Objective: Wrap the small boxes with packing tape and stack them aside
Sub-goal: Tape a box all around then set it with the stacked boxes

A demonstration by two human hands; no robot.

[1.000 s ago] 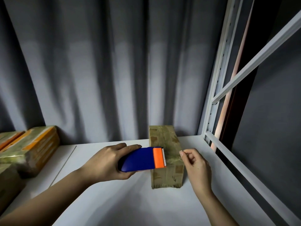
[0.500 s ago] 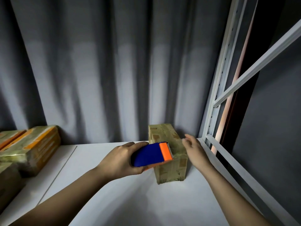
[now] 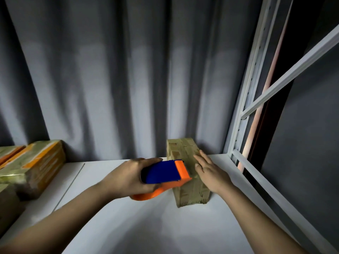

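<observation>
1. Two bare hands work over a white desk [image 3: 128,226] in front of a grey curtain [image 3: 128,79].
2. One small box [image 3: 185,153], wrapped in glossy brownish tape, lies on the desk toward its right rear, its long axis running away from the camera.
3. The left hand [image 3: 128,177] grips a tape dispenser [image 3: 161,173], fingers curled round its blue body; the dispenser's orange front end touches the box's top near the left edge, and an orange curved part shows below the hand.
4. The right hand [image 3: 209,171] lies flat on the top right of the box, fingers straight and pointing away, pressing on the taped surface.
5. Several wrapped boxes [image 3: 33,167], some with orange stripes, sit at the far left edge of the desk, well apart from the box in use.
6. A white metal frame [image 3: 244,114] stands to the right of the desk.
</observation>
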